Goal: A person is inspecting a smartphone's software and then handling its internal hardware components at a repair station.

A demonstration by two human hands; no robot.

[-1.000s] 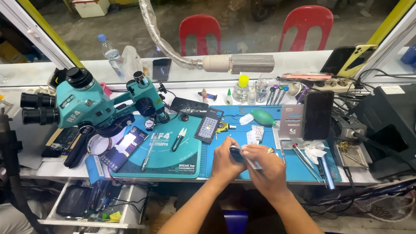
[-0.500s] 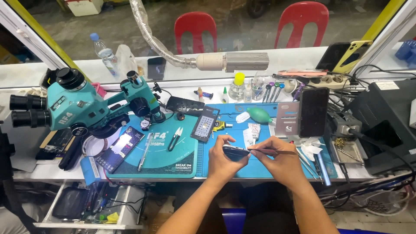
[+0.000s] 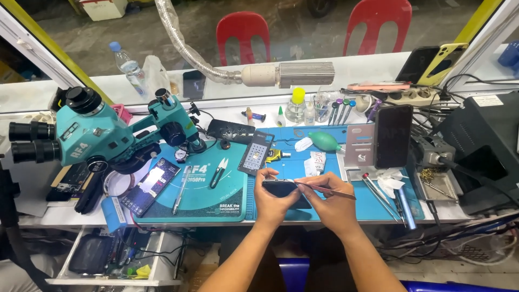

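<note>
Dark phone [image 3: 285, 190]: near bench front edge, clasped in left hand [image 3: 273, 201]. Right hand [image 3: 331, 201] pinches thin tool [image 3: 324, 189], tip now moved onto phone's upper edge.

this is a small electronics repair workshop, the kind that fixes phones. a teal stereo microscope [image 3: 92, 135] stands on the left of the desk [image 3: 346, 213], over a blue silicone work mat [image 3: 216, 200] strewn with tweezers, small cutters and a dismantled phone board. a flexible fume-extraction hose [image 3: 216, 65] reaches across the back. behind the mat stand small bottles of glue and solvent [image 3: 296, 105], a cup of precision screwdrivers [image 3: 340, 108], a green air blower [image 3: 324, 141] and a phone propped on a metal stand [image 3: 393, 135]. on the right sit a black bench unit [image 3: 481, 146] and tangled cables. an open drawer [image 3: 119, 259] below holds more tools. beyond the window are red plastic chairs [image 3: 243, 35] on a pavement.
</note>
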